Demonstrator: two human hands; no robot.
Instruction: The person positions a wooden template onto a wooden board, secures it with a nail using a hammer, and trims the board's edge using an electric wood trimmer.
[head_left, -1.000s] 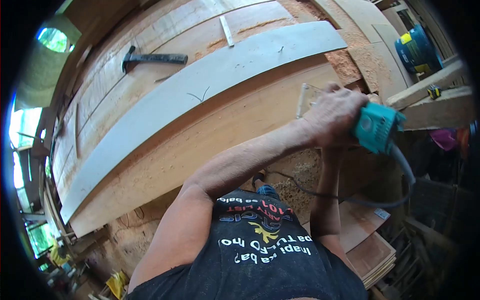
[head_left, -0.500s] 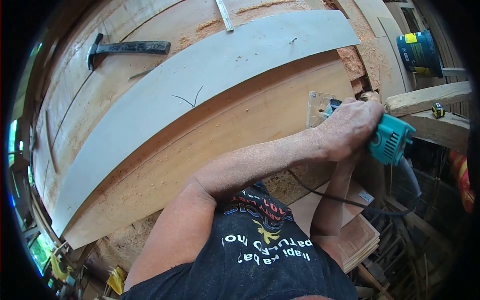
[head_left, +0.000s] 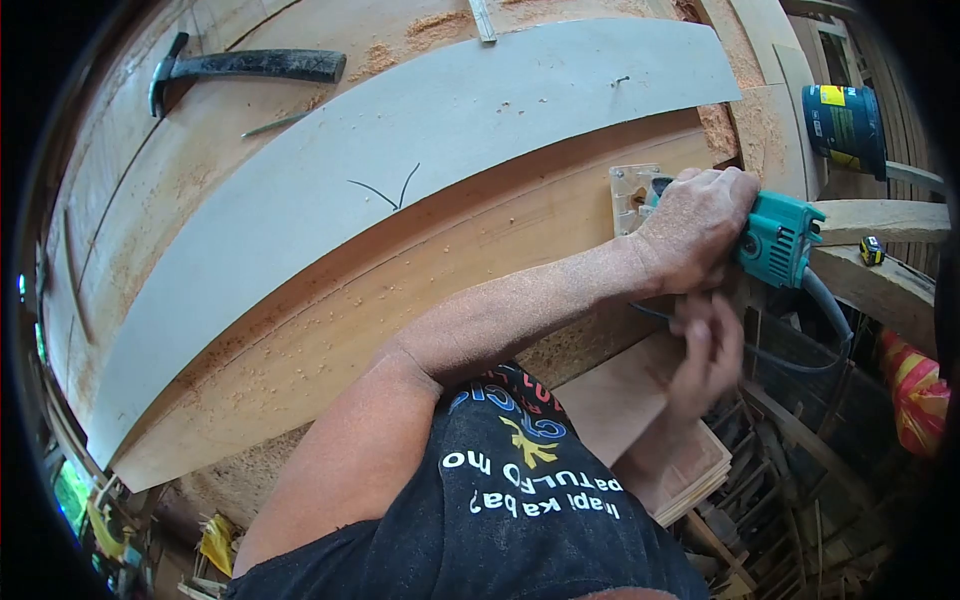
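My left hand (head_left: 697,225) is wrapped round the body of a teal trim router (head_left: 778,238). The router lies tilted on its side, its clear base plate (head_left: 628,200) turned to the left near the right end of a curved wooden board (head_left: 480,245). Just below, my right hand (head_left: 708,345) is apart from the router, blurred by motion, its fingers loosely bent and apart with nothing seen in them. A pale curved template (head_left: 430,140) lies along the board's far side, with pencil marks and a nail in it. The router's cord (head_left: 825,300) hangs down at the right.
A claw hammer (head_left: 255,67) and a thin metal rod (head_left: 275,124) lie at the upper left, amid wood shavings. At the right are a dark bucket (head_left: 838,125), a small tape measure (head_left: 872,250) and timber pieces. Stacked plywood sheets (head_left: 690,470) sit below the bench.
My right hand has come off the router and dropped towards me. The router has tilted slightly in my left hand. The view has shifted a little.
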